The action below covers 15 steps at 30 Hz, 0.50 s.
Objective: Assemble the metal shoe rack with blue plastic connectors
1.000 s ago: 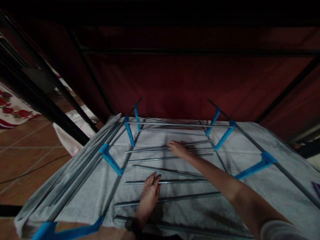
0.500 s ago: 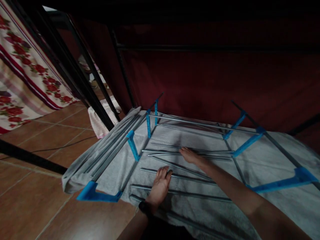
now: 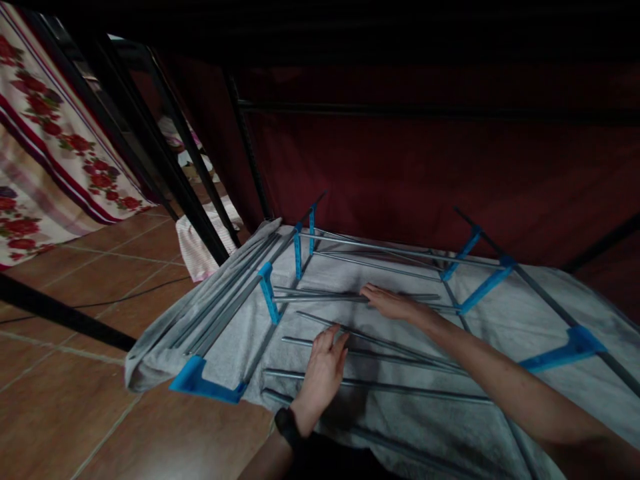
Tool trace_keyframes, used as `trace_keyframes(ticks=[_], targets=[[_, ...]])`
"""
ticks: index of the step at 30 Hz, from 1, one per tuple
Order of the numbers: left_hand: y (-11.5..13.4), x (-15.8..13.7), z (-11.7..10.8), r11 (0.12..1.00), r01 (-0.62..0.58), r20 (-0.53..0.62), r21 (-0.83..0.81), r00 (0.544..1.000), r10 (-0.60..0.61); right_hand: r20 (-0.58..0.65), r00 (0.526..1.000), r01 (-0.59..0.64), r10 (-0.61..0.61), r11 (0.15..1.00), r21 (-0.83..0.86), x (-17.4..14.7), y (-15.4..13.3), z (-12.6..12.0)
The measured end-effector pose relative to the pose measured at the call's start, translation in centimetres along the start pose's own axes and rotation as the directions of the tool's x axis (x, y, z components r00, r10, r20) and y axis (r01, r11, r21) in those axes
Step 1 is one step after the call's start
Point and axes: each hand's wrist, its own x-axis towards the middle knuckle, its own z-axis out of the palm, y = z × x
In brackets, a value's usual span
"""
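At the bottom of the frame, a metal rod [image 3: 390, 442] crosses a grey cloth [image 3: 150, 367] and passes behind the left wrist, which wears a black band [image 3: 287, 425]. A second rod [image 3: 410, 389] lies beyond it, roughly parallel.

The left hand [image 3: 324, 373] is at lower centre, back upward, over these rods. Its fingers are slightly bent, the thumb a little apart; they reach over a third rod [image 3: 385, 359] to the near side of a slanting rod [image 3: 317, 320]. Whether they grip either one, I cannot tell.

At lower left and right, blue brackets [image 3: 193, 380] [image 3: 575, 347] join the side bars of a metal frame.

Further up, around the centre, the right hand [image 3: 385, 300] lies over two close rods [image 3: 325, 299] that run across the frame, its forearm coming in from the lower right. Its fingers are together and bent downward; how firmly they hold the rods cannot be told.

Beyond are more blue brackets [image 3: 299, 255] [image 3: 485, 291] and a crossbar [image 3: 380, 248] between the two sides. Brown floor tiles [image 3: 110, 280] and a floral cloth [image 3: 100, 177] fill the left, with dark posts [image 3: 175, 177] nearby. Dark red fabric [image 3: 380, 173] hangs behind everything.
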Motion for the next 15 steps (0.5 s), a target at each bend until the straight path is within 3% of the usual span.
trace_keyframes(ticks=[5, 8, 10, 12, 15], targets=[[2.6, 0.8, -1.7, 0.948, 0.100, -0.026, -0.301, 0.993, -0.113, -0.108, 0.992, 0.059, -0.061, 0.998, -0.020, -2.2, -4.7, -6.2], [4.9, 2.0, -3.1, 0.850, 0.166, -0.038, -0.500, 0.976, -0.213, -0.220, 0.972, 0.098, -0.083, 0.993, 0.059, -2.6, -8.5, -10.5], [6.6, 2.9, -3.9, 0.757, 0.191, -0.041, -0.625, 0.960, -0.276, -0.281, 0.955, 0.158, -0.098, 0.966, 0.202, -2.4, -11.0, -12.8], [8.2, 3.6, -4.6, 0.648, 0.188, -0.023, -0.739, 0.953, -0.302, -0.252, 0.963, 0.196, -0.093, 0.885, 0.423, -1.9, -13.1, -14.3], [10.1, 3.7, -5.7, 0.502, 0.209, 0.069, -0.839, 0.957, -0.283, -0.148, 0.987, 0.160, -0.071, 0.618, 0.770, -0.7, -15.5, -14.6]])
